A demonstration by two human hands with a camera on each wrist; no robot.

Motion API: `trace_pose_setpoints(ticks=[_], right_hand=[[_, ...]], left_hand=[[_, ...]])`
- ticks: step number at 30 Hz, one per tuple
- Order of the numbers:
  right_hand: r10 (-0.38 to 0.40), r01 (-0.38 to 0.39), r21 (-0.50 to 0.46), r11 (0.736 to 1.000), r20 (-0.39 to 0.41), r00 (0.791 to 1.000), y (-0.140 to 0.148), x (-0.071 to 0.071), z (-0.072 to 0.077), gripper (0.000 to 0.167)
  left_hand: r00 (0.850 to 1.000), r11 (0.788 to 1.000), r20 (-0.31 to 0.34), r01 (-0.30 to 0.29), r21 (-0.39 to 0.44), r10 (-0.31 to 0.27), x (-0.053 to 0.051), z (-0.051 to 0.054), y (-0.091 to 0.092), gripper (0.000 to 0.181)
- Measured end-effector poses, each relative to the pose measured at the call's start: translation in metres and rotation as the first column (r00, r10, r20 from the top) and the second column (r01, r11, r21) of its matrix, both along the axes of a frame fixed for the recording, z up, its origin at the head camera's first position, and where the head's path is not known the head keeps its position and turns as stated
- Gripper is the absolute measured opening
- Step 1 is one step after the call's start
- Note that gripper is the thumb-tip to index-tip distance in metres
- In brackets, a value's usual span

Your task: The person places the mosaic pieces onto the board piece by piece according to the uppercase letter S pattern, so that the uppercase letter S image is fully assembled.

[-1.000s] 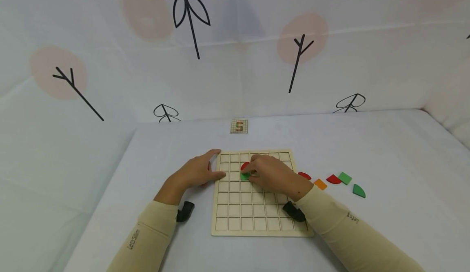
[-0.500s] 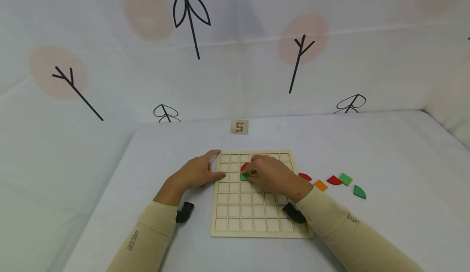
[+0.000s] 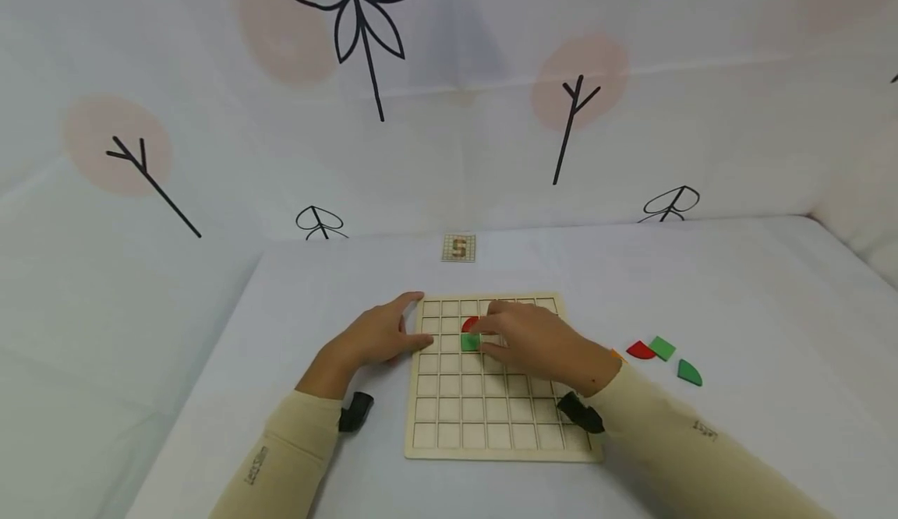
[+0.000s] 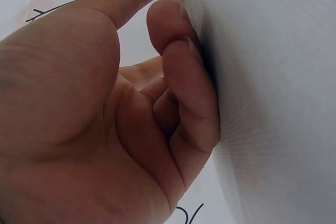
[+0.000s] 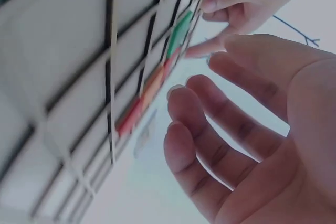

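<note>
A wooden grid board (image 3: 452, 429) lies on the table. At its upper left corner my left hand (image 3: 375, 336) grips the edge, thumb on the frame and index finger along the corner; the other fingers (image 4: 184, 77) curl beside the edge. In the grid sit a red quarter-circle piece (image 3: 469, 323) and, just below it, a green square piece (image 3: 470, 342). Over them hovers my right hand (image 3: 536, 340), its loosely bent fingers (image 5: 181, 150) holding nothing. The right wrist view also reveals an orange piece (image 5: 153, 86) and another red piece (image 5: 129, 117) in the grid, hidden in the head view.
Right of the board lie a loose red quarter-circle (image 3: 640, 350), a light green square (image 3: 662, 348) and a dark green quarter-circle (image 3: 690, 372). Part of an orange piece (image 3: 616, 354) shows by my right wrist. A small pattern card (image 3: 459, 248) sits behind the board.
My right hand has come off the green square and shifted slightly right, its fingers loosening. It now covers the nearest loose red piece. My left hand keeps its place on the board.
</note>
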State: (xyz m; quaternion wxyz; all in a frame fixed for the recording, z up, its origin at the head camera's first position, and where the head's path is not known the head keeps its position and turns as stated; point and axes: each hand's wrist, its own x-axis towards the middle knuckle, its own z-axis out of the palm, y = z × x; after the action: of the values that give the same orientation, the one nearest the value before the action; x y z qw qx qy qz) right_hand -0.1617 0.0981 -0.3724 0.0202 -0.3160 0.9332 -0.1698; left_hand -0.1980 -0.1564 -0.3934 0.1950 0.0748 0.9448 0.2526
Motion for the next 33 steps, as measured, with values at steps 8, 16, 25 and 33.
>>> trace_pose_setpoints(ticks=[8,16,25,33], right_hand=[[-0.086,0.087,0.016,0.996,-0.089,0.992,0.052,0.021,0.017,0.022],[-0.223,0.222,-0.023,0.975,-0.151,0.963,0.111,0.041,0.019,0.026],[-0.325,0.313,-0.087,0.946,-0.269,0.907,0.161,0.048,0.015,0.029],[-0.378,0.371,-0.075,0.926,-0.130,0.917,0.181,0.042,0.007,0.029]], left_hand=[[1.000,1.000,-0.013,0.006,-0.025,-0.006,0.000,-0.003,0.005,0.081],[1.000,0.999,-0.007,0.028,-0.023,-0.028,0.000,-0.004,0.007,0.080],[1.000,0.999,-0.008,0.014,-0.030,-0.014,0.000,0.000,0.005,0.081],[1.000,1.000,0.005,0.004,-0.025,-0.004,0.001,0.000,0.001,0.080]])
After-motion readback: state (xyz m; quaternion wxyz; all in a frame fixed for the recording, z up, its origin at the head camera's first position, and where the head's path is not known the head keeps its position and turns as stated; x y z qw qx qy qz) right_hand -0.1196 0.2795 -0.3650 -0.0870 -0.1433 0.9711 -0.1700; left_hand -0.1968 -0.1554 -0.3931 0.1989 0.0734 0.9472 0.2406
